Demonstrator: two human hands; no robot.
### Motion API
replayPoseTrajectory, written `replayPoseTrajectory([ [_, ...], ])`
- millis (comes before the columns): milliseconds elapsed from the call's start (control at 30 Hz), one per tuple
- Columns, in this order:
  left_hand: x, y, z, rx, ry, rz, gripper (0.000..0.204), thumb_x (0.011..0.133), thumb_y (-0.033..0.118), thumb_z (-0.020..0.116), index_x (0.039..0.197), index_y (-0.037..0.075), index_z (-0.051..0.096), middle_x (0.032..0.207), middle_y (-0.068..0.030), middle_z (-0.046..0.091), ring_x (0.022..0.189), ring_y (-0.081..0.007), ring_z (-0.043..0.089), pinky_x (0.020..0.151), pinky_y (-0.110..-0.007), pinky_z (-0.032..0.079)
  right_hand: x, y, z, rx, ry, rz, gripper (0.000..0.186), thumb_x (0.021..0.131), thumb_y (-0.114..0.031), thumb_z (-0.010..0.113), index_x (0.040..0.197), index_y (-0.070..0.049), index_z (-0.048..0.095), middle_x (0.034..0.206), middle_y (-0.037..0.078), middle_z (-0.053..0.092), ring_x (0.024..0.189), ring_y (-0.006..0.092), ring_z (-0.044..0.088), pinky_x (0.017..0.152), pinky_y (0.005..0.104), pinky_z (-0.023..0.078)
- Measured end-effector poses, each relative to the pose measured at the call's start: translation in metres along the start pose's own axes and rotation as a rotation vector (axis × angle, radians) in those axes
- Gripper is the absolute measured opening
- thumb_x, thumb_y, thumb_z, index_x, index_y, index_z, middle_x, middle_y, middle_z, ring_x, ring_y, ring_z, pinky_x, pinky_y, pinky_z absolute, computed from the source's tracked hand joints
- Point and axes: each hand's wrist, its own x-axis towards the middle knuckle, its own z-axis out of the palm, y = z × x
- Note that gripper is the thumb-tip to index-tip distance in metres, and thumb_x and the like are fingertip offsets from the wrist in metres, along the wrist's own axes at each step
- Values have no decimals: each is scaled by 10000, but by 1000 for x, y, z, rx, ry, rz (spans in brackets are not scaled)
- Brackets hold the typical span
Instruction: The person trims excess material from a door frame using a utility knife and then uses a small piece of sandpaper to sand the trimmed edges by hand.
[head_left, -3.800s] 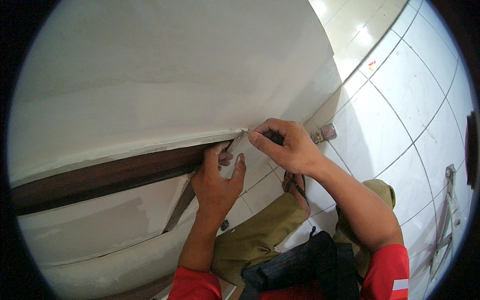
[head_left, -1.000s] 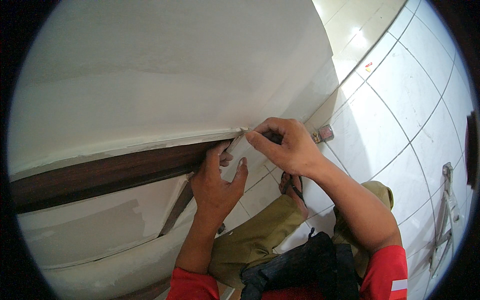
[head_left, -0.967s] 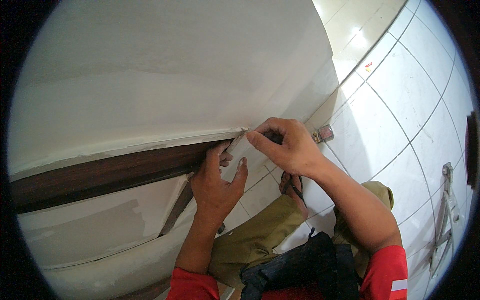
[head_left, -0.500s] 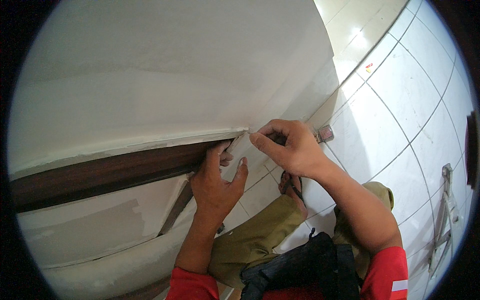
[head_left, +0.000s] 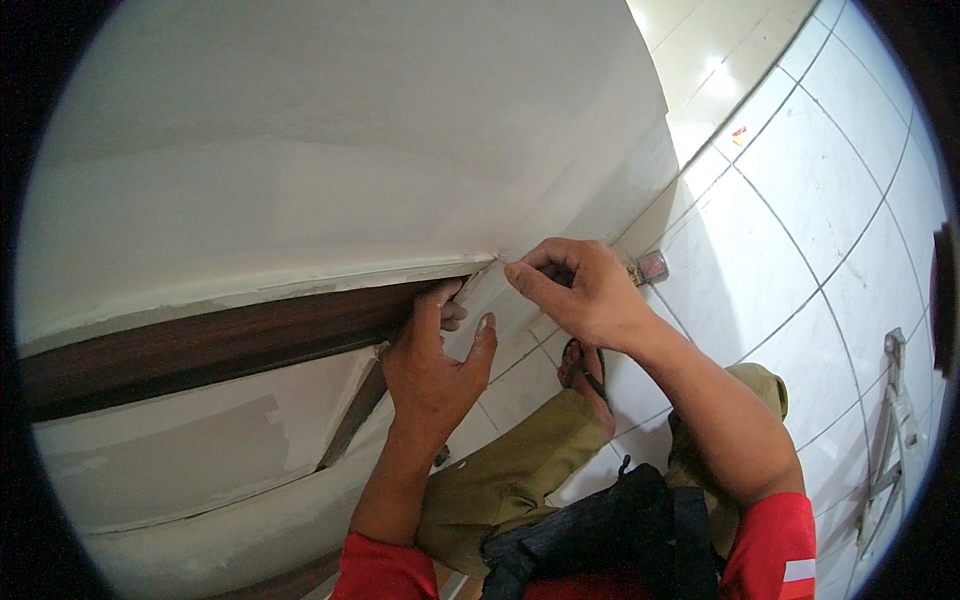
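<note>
A large off-white panel [head_left: 330, 130] ends in a narrow ridged edge above a dark wooden strip [head_left: 200, 345]. Beneath the strip is another pale board [head_left: 190, 450]. My left hand [head_left: 430, 370] touches the right end of the strip with curled fingertips, its thumb raised and apart, pale residue on the tips. Just right of that corner my right hand [head_left: 585, 295] has thumb and index finger close together at the white corner edge; whatever lies between or under them is hidden or too small to make out.
White floor tiles [head_left: 780, 220] run down the right, with a small red and yellow scrap [head_left: 738, 135]. A metal object [head_left: 652, 266] lies beyond my right hand, and an aluminium ladder [head_left: 895, 430] at the far right. My sandalled foot [head_left: 585, 372] is below the hands.
My right hand has moved slightly rightward from where it was a second ago, its fingertips still at the corner. My left hand stays in the same place.
</note>
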Motion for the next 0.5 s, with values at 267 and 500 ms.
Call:
replayPoseTrajectory([
  [267,0,1,-2,-6,-8,-8,518,909,185,860,1360,59,639,1022,-159,776,907,-268,792,813,-400,629,-3,-2,3,28,15,7,407,1053,-343,742,1038,60,797,707,43,684,634,112,592,592,323,491],
  [500,1,2,-1,-5,-2,-3,525,903,192,868,1356,55,641,1026,-159,777,905,-262,793,801,-398,631,-1,-2,-3,-80,19,66,449,1018,-377,769,979,70,783,738,169,730,672,189,678,668,401,565],
])
